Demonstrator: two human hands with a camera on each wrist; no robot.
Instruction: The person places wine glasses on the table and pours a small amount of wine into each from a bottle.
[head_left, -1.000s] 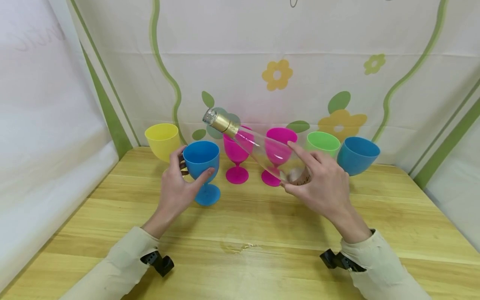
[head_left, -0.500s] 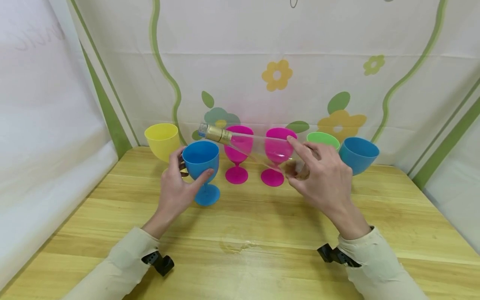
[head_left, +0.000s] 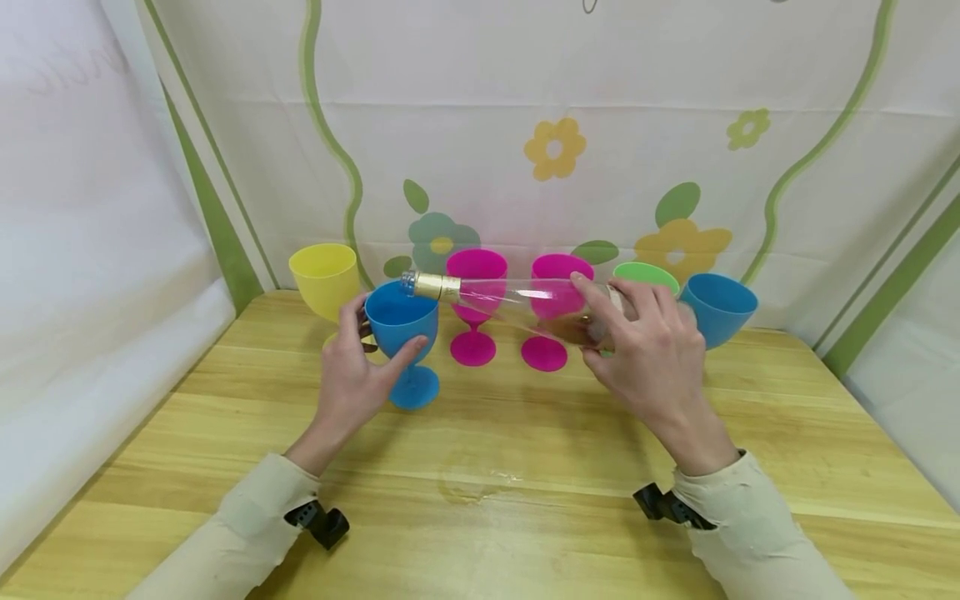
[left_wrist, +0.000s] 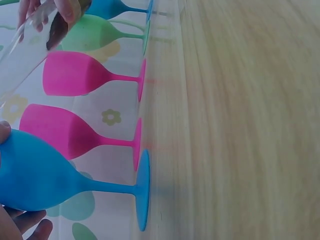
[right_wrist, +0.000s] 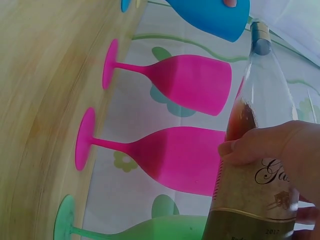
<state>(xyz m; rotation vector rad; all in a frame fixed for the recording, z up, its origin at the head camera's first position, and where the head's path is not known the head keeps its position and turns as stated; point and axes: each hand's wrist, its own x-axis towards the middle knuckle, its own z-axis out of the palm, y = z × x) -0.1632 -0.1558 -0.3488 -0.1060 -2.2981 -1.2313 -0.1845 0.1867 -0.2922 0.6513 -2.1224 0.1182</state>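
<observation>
My left hand [head_left: 356, 367] holds a blue goblet [head_left: 405, 337] by its bowl, thumb on the near side and fingers round the far side. The goblet is upright, its foot apparently on the wooden table. My right hand [head_left: 656, 371] grips a clear glass wine bottle [head_left: 502, 298] near its base. The bottle lies almost level, its gold-collared neck [head_left: 438, 287] pointing left and its mouth over the blue goblet's rim. In the right wrist view, a pale label [right_wrist: 255, 187] and some reddish-brown liquid [right_wrist: 241, 120] show. Whether any liquid is flowing, I cannot tell.
Two magenta goblets [head_left: 474, 321] [head_left: 551, 354] stand behind the bottle. A yellow goblet [head_left: 324, 275] is at the back left; a green goblet [head_left: 647, 277] and another blue goblet [head_left: 718, 308] are at the back right. A wet patch [head_left: 480, 487] marks the table [head_left: 555, 533].
The bottle has tipped from a neck-up slant to nearly level, its mouth dropping to the blue goblet's rim. My right hand has turned with it; the left hand and goblet have stayed put.
</observation>
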